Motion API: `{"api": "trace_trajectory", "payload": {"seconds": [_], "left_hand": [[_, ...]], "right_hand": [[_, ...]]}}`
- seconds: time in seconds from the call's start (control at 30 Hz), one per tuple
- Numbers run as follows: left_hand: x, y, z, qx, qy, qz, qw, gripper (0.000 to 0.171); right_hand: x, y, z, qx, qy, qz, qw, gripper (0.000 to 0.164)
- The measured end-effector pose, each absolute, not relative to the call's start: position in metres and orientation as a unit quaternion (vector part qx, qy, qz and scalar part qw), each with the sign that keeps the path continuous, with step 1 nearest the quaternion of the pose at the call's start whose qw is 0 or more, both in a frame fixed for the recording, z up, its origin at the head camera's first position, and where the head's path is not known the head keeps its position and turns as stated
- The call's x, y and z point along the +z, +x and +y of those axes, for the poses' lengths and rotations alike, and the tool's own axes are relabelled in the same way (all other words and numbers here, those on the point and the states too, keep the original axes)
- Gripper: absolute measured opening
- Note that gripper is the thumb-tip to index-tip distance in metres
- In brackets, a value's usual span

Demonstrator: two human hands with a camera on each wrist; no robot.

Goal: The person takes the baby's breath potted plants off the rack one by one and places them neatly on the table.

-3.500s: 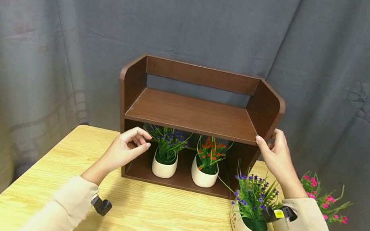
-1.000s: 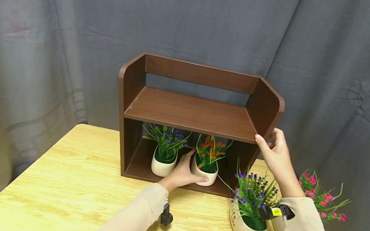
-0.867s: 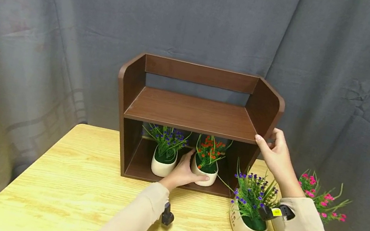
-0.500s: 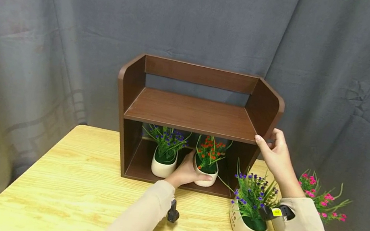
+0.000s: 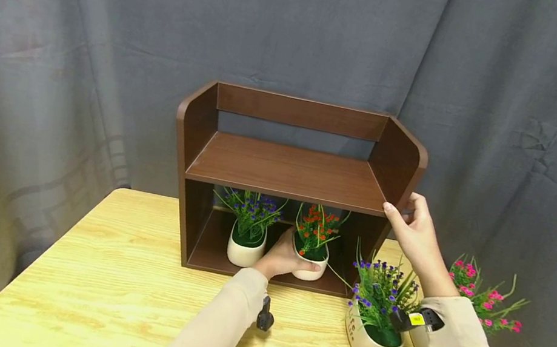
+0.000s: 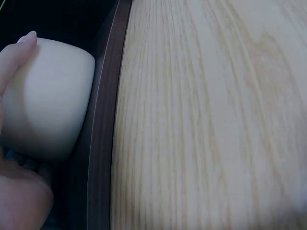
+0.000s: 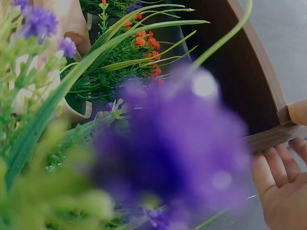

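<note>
A brown two-tier shelf stands on the table. In its lower tier my left hand grips a white pot with orange-red flowers, the thumb across its front. The left wrist view has this white pot close up, just behind the shelf's bottom front edge; its flowers are out of that view. My right hand holds the shelf's right side panel near the middle board, thumb on the front edge. In the right wrist view, the fingers curl behind that panel.
A potted plant with purple flowers stands left of the gripped pot. Below my right forearm are another purple-flowered pot and a pink-flowered plant, partly covered by the sleeve. A grey curtain hangs behind the wooden table.
My left hand has gone from the shelf's left front to the orange-flowered pot, then shifted slightly right around it. The pot has hardly moved. My right hand keeps its hold on the panel.
</note>
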State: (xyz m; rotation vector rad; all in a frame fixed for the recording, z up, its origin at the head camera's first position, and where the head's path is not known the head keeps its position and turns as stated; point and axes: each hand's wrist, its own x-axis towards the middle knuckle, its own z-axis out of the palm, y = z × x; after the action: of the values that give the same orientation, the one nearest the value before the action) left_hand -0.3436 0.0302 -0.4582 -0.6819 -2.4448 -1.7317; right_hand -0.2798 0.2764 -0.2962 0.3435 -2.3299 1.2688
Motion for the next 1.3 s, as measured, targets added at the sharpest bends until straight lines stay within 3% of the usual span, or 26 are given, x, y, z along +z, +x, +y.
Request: {"api": "trace_trajectory", "payload": {"seconds": [0.6, 1.1, 1.3], "left_hand": [[-0.454, -0.343, 0.028, -0.533, -0.21, -0.817, 0.063, 0.096], [-0.458, -0.335, 0.016, -0.511, -0.177, -0.84, 0.044, 0.112], [-0.458, -0.33, 0.014, -0.526, -0.192, -0.827, 0.049, 0.106]], "right_hand": [[-0.296, -0.282, 0.278, 0.47, 0.134, -0.843, 0.226, 0.049], [-0.298, -0.283, 0.276, 0.467, 0.131, -0.844, 0.227, 0.048], [-0.301, -0.283, 0.277, 0.459, 0.125, -0.848, 0.234, 0.047]]}}
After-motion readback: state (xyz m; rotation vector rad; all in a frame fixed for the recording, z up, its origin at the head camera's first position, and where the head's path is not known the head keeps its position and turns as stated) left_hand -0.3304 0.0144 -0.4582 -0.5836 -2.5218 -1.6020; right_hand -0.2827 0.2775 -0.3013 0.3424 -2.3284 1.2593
